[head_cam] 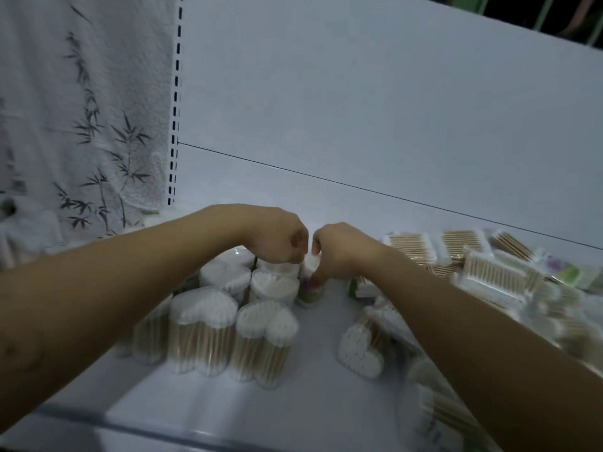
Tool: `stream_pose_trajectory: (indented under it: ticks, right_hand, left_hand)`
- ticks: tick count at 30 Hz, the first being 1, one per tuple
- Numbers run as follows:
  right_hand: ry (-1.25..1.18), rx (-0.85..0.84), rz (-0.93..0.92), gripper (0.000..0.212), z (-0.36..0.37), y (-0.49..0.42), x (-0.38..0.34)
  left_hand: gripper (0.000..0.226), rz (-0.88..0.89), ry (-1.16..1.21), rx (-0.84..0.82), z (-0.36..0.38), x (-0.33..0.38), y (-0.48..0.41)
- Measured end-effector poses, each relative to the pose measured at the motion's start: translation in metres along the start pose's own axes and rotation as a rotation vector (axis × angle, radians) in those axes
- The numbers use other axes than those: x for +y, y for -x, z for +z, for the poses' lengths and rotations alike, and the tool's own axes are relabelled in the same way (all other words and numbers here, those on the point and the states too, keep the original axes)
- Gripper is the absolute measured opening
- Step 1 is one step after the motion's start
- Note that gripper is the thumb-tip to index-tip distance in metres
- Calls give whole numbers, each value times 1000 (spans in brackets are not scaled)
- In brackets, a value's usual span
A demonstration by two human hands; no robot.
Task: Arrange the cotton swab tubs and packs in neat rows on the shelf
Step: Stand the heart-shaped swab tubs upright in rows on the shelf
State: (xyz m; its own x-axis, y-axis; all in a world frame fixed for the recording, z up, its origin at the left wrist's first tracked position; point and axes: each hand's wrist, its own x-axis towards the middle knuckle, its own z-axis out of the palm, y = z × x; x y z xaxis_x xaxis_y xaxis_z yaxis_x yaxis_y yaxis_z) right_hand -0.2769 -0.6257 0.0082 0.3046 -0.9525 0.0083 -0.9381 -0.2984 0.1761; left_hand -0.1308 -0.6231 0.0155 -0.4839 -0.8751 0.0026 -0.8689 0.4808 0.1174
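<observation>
- A small round tub (308, 294) with a green and purple label is gripped from above by the fingers of the right hand (339, 252). It stands at the centre of the frame, just right of the cluster of tubs.
- The left hand (277, 239) is held with its fingers curled over the rear of that cluster; whether anything is gripped cannot be told.
- Upright heart-shaped tubs (202, 324) are packed in touching rows at centre left, partly hidden beneath the left forearm.
- One tipped heart-shaped tub (359, 352) is seen on its side at lower right, beside the right forearm.
- Flat packs (489, 275) are heaped loosely at the right edge, overlapping one another.
- Everything is carried by a white shelf (310, 409), closed behind by a pale back panel (359, 109).
- A slotted upright (176, 109) is seen at upper left, with a bamboo-print cloth (81, 119) hung beside it.
</observation>
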Motion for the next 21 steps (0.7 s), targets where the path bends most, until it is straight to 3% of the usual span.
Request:
stream_pose_trajectory:
  ticks: [5, 12, 21]
  right_hand:
    - [78, 46, 4, 79, -2, 12, 10]
    - [157, 49, 33, 49, 1, 28, 38]
    - [47, 66, -18, 51, -5, 53, 50]
  left_hand:
    - [29, 25, 8, 48, 0, -6, 5]
    - [33, 82, -24, 27, 2, 13, -1]
    - [35, 117, -164, 47, 6, 38, -7]
